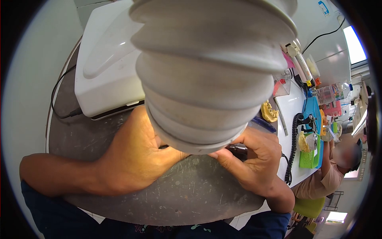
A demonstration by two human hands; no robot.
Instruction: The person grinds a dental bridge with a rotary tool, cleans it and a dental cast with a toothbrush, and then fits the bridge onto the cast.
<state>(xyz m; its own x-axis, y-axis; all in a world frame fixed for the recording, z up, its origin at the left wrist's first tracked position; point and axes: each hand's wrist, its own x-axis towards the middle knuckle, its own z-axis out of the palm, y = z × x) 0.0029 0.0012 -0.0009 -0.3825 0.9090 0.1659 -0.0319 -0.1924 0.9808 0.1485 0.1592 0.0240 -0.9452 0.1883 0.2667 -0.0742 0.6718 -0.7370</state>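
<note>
A ribbed grey-white hose [207, 79] fills the upper middle of the view, and its lower end covers the fingertips of both hands. My left hand [149, 153] is at the left of the hose end, fingers curled; a thin dark piece shows between thumb and fingers, the rest hidden. On the right, my right hand [254, 159] is wrapped round a dark metallic handpiece [237, 149] with a cord leading off to the right. Both hands are close together over the scratched grey worktop [191, 191]. Whatever lies between the fingertips is hidden behind the hose.
A white machine [109, 59] stands at the left with a black cable. To the right are a yellow dental cast [269, 111], a blue pen [264, 124], a coiled black cord [293, 147], a green basket [308, 157] and bottles. Another person [330, 171] sits at the far right.
</note>
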